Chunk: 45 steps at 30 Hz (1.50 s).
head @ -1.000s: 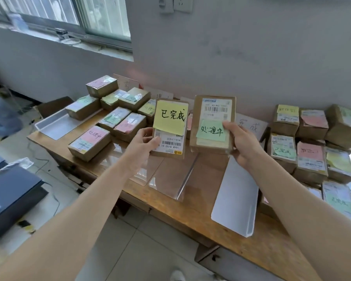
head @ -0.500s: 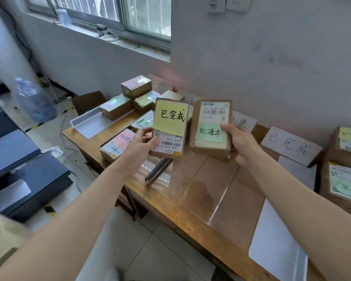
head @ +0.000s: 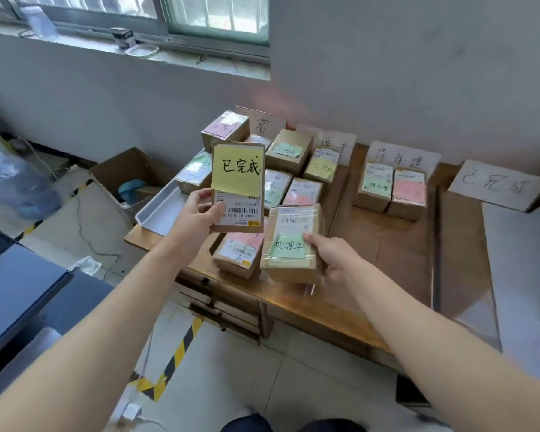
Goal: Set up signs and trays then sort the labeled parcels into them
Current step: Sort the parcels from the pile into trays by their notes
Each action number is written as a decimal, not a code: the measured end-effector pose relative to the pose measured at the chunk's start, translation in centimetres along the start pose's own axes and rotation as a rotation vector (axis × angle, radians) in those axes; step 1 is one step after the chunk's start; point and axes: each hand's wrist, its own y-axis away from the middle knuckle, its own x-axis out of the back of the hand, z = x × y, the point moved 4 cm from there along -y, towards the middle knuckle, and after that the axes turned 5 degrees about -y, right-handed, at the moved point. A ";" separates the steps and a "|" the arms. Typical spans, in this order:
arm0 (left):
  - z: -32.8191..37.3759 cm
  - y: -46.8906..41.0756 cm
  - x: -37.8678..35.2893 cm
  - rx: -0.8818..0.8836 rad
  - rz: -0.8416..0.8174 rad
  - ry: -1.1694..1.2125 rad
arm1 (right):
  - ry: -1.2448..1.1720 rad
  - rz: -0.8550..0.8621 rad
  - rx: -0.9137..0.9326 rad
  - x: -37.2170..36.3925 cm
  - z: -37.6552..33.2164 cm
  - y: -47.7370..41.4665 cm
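Observation:
My left hand (head: 197,215) holds a brown parcel with a yellow note (head: 238,182) upright above the table's left end. My right hand (head: 332,255) grips a brown parcel with a green note (head: 290,244), lowered and tilted just above the table, next to a pink-labelled parcel (head: 237,252). Several labelled parcels (head: 289,151) lie clustered behind them. Two parcels (head: 390,190) sit in a clear tray (head: 435,244) below a handwritten sign (head: 402,157). Further signs (head: 498,185) lean on the wall. A white tray (head: 524,275) lies at the right.
A white tray (head: 159,210) overhangs the wooden table's (head: 293,297) left end. An open cardboard box (head: 128,173) and a large water bottle (head: 16,185) stand on the floor at the left. Black-yellow tape (head: 175,357) marks the floor. Dark cases (head: 19,294) sit at lower left.
The view has swung left. My right hand has lowered the green-note parcel toward the table beside the pink-labelled parcel. My left hand keeps the yellow-note parcel raised.

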 end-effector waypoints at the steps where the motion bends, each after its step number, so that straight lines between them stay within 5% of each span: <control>1: -0.2 -0.4 0.6 0.006 -0.009 -0.004 | -0.014 0.014 -0.011 -0.6 0.5 -0.1; 15: -0.7 -3.1 3.6 0.018 -0.120 0.004 | 0.239 0.200 0.004 -3.0 0.4 -0.8; 27: 3.1 -3.6 -1.1 -0.096 -0.268 0.041 | 0.876 0.269 0.723 -3.3 -11.5 8.6; 33: 4.7 -3.8 -6.7 -0.101 -0.386 0.032 | 1.183 0.481 0.937 0.8 -14.4 13.4; 45: 5.6 -3.0 -19.6 -0.124 -0.482 -0.026 | 1.340 0.822 0.919 14.8 -17.5 16.6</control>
